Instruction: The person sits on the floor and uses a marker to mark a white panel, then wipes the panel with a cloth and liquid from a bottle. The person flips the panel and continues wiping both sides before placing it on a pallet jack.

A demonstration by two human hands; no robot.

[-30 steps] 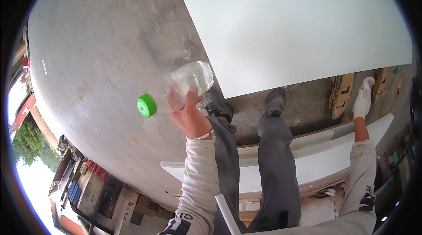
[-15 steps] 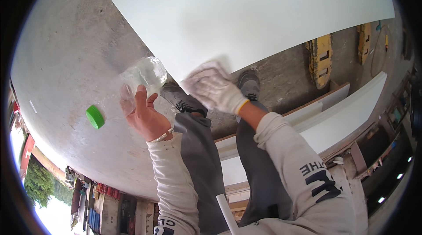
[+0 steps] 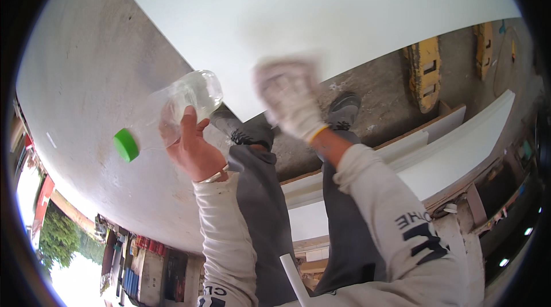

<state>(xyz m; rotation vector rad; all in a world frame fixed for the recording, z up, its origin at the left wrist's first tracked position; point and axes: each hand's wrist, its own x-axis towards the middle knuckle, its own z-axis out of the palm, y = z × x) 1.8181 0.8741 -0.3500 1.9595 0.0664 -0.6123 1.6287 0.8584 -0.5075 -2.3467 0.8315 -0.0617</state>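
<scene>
Over the white panel's (image 3: pixel 344 14) near corner, the gloved right hand (image 3: pixel 291 100) lies against a pale cloth (image 3: pixel 287 67), fingers too blurred to tell if spread or together, while beside the panel's left edge the bare left hand (image 3: pixel 194 145) curls thumb and fingers around a tilted clear bottle (image 3: pixel 194 90) with a green cap (image 3: pixel 125 145)

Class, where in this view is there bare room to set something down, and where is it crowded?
Bare: the white panel beyond the right hand, and the grey floor bordered by the panel's left edge and the green cap. Crowded: round the panel's near corner, with the clear bottle, left hand and shoes; also rightward, among yellow supports and white boards.
</scene>
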